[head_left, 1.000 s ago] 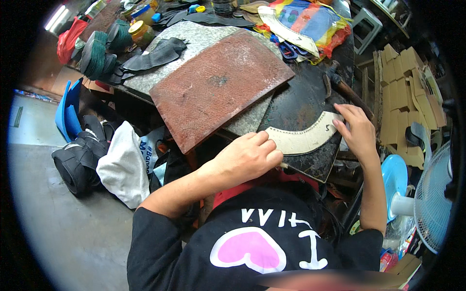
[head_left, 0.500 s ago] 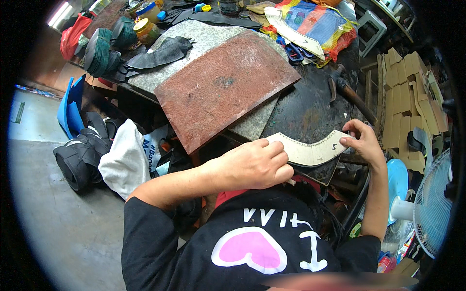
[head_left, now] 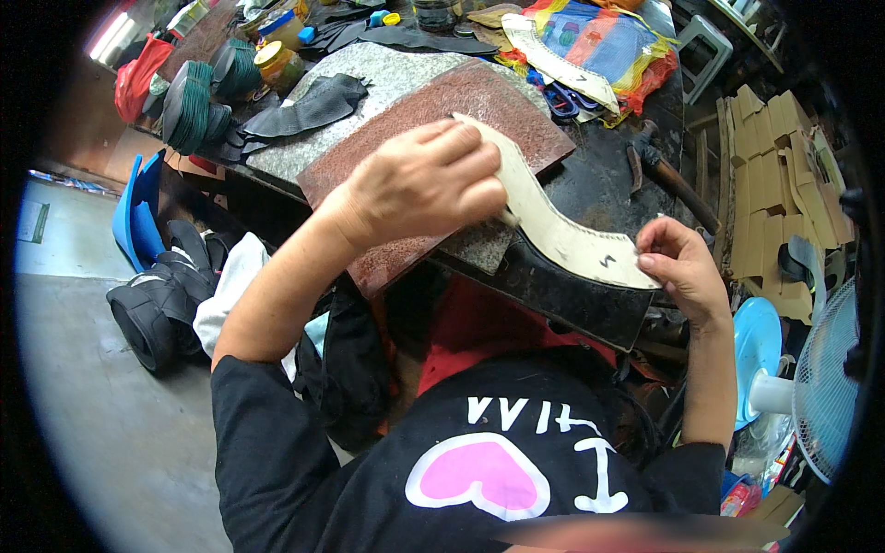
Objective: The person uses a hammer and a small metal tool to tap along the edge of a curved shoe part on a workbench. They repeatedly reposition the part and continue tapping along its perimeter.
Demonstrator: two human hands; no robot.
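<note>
A long, curved cream-coloured pattern piece (head_left: 562, 226) with a small dark mark and a row of fine dots along one edge is stretched between my hands above the table edge. My left hand (head_left: 433, 175) is closed over its upper left part, over the reddish-brown board (head_left: 369, 152); the hand hides its own fingertips. A small pale tip pokes out under that hand, too small to name. My right hand (head_left: 680, 263) pinches the piece's right end between thumb and fingers.
A hammer (head_left: 673, 180) lies on the dark table at right. Beyond the board are black cut pieces (head_left: 304, 106), green thread spools (head_left: 187, 109), a yellow-lidded jar (head_left: 277, 63), blue-handled scissors (head_left: 562, 100) and another cream pattern piece (head_left: 558, 63). A fan (head_left: 825, 387) stands at right.
My left hand has moved up and left, over the brown board, and the piece's left end has swung up with it. My right hand has barely moved, still pinching its end.
</note>
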